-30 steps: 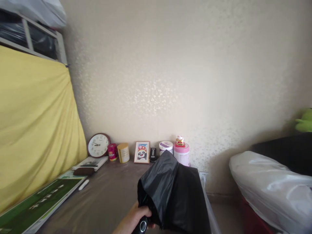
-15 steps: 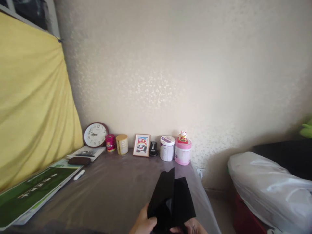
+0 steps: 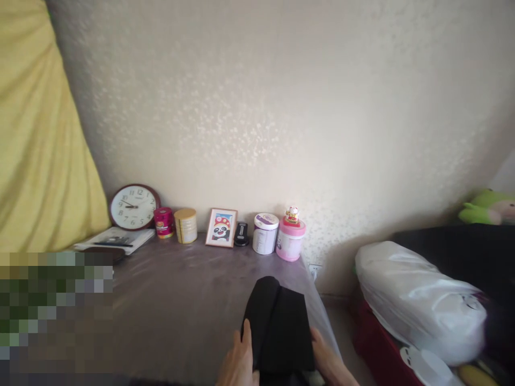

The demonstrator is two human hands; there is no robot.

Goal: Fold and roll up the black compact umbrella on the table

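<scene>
Item: folded black umbrella (image 3: pixel 277 321), canopy gathered but not strapped, laid lengthwise on the near right part of the tabletop (image 3: pixel 181 300), tip toward the wall.

Hands: the left hand (image 3: pixel 240 360) is pressed flat against the umbrella's left side, fingers extended; the right hand (image 3: pixel 328 360) is set against its right side. The umbrella is clamped between the two; neither hand is curled fully round it. The handle end is cut off by the lower frame edge and cannot be judged.

Surroundings, along the wall: a round wall clock (image 3: pixel 134 207) leaned upright, a red tin (image 3: pixel 163 222), a gold tin (image 3: pixel 185 225), a framed panda picture (image 3: pixel 221 228), a small black device (image 3: pixel 241 235), a white canister (image 3: pixel 265 234), and a pink canister (image 3: pixel 290 243) topped by a lucky-cat figurine (image 3: pixel 292 215). Papers (image 3: pixel 115 239) are stacked near the clock. A white plastic bag (image 3: pixel 418 300) is seen off the tabletop's right side, and a green plush toy (image 3: pixel 488 206) further back.

Risks, as judged: the loose canopy folds may spring outward if the side pressure is eased, since nothing is seen binding them. The umbrella lies near the right edge of the tabletop, so an uneven push from the left could slide it off. A forward shove could carry the tip toward the canisters, well apart at present, and the figurine could be toppled.
</scene>
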